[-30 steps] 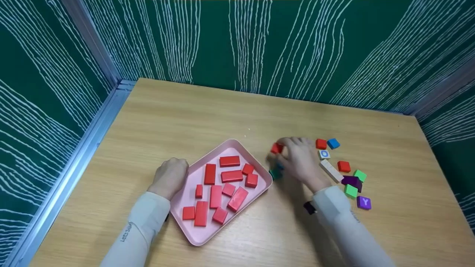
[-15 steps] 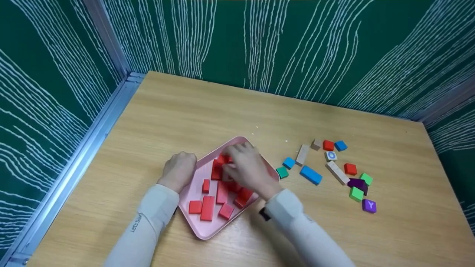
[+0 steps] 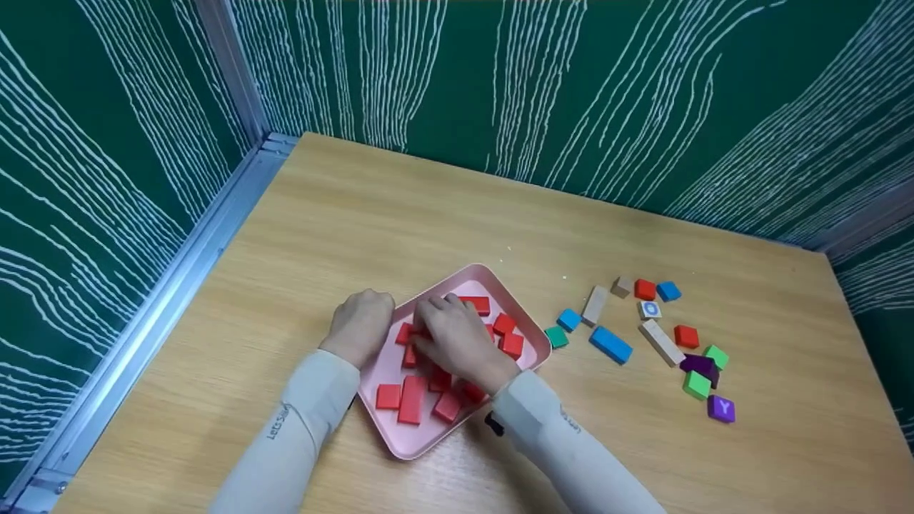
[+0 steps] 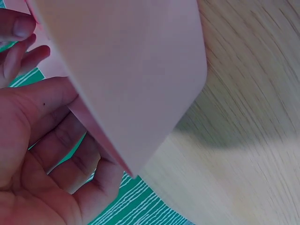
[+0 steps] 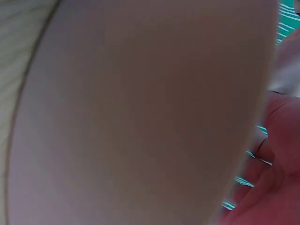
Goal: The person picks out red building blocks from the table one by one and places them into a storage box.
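A pink tray (image 3: pixel 389 428) holding several red blocks stands on the table, turned cornerwise. My left hand (image 3: pixel 359 327) grips its left rim; in the left wrist view the thumb and fingers of this left hand (image 4: pixel 51 154) bend around the tray wall (image 4: pixel 131 79). My right hand (image 3: pixel 460 343) is over the inside of the tray, fingers curled down at a red block (image 3: pixel 404 333) near the left wall and covering part of it. Other red blocks are hidden under this hand. The tray's outer wall (image 5: pixel 136 117) fills most of the right wrist view.
Right of the tray lie loose blocks: a green one (image 3: pixel 556 337), a long blue one (image 3: pixel 610 345), wooden sticks (image 3: pixel 662 343), red cubes (image 3: pixel 686 336), a purple letter block (image 3: pixel 721 409) and several others. A green wall (image 3: pixel 464 71) borders the table's back.
My right hand has carried a red block from the loose blocks leftward into the tray, then shifted toward its left wall. My left hand keeps hold of the rim. The head view has shifted.
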A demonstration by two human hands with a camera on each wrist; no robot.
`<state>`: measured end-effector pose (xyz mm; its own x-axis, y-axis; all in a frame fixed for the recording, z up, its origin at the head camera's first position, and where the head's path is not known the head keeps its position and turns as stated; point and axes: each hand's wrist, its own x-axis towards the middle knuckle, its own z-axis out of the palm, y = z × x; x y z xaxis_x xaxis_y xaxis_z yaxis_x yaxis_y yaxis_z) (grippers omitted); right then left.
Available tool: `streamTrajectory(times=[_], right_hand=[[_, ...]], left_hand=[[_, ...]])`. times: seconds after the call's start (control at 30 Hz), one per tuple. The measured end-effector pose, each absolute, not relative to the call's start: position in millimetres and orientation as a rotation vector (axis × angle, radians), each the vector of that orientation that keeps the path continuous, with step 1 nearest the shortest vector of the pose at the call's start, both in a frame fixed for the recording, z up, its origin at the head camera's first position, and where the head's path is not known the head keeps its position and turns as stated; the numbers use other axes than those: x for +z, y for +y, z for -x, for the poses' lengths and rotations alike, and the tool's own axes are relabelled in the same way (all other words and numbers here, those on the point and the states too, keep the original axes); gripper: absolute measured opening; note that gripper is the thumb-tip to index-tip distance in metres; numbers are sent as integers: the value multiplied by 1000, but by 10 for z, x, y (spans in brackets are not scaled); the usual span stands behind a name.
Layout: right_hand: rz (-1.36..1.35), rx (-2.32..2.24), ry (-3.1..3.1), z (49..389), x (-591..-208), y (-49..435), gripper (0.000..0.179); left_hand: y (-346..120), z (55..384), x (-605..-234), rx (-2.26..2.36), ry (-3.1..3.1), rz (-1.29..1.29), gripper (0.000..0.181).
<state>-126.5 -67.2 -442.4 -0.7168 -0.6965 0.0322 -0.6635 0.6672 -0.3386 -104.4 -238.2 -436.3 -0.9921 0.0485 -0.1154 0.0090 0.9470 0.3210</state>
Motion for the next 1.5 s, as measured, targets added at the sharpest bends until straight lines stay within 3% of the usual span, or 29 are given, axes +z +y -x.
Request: streamTrajectory(times=[0.37, 0.5, 0.77, 1.03, 1.5], right_hand=[[1047, -613, 2908, 1437, -4324, -108, 37], [899, -640, 2999, 1574, -4285, 250, 38], [705, -703, 3073, 1788, -4304, 1395, 33], [381, -553, 3213, 1746, -4449, 2478, 31], [111, -359, 3064, 1759, -4547, 2854, 44]], left_hand=[[-2347, 1069, -4370, 528, 2921, -1, 15], [-2363, 1049, -4365, 549, 2890, 27, 14], [-2367, 1019, -4356, 631, 2806, 74, 14], [-2395, 1008, -4348, 604, 2870, -19, 11], [-2369, 1019, -4330, 649, 2853, 7, 11]])
